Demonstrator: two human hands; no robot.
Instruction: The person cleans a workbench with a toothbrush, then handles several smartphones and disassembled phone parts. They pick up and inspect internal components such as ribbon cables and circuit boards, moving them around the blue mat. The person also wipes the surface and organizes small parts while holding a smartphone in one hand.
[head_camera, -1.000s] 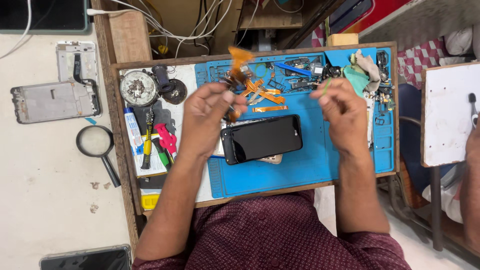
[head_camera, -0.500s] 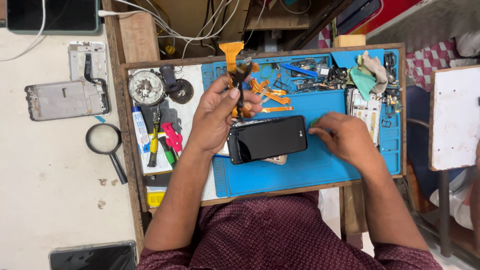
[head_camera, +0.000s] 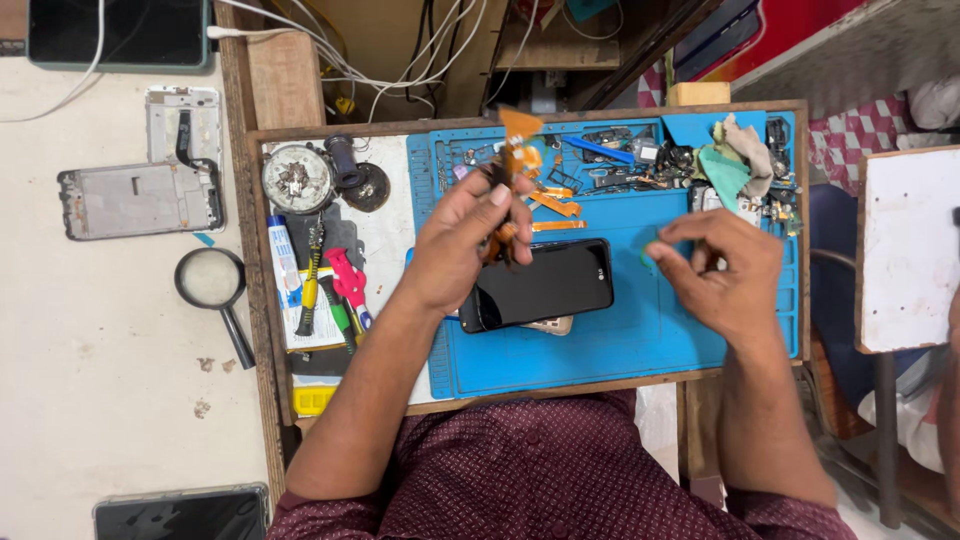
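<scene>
Working over a black phone on a blue mat, both hands raised above a crowded worktop.

Left hand (head_camera: 455, 245) is pinched shut on an orange flex ribbon (head_camera: 515, 150) held upright over the phone (head_camera: 545, 285), which lies face up, glossy and dark, mid-mat and tilted slightly. Right hand (head_camera: 725, 270) hovers apart, fingers curled around something small; what it grips I cannot tell. Open blue mat (head_camera: 620, 350) lies below and right of the phone; its far edge is cluttered with parts, and hand tools (head_camera: 335, 290) line the left wooden rim.
</scene>
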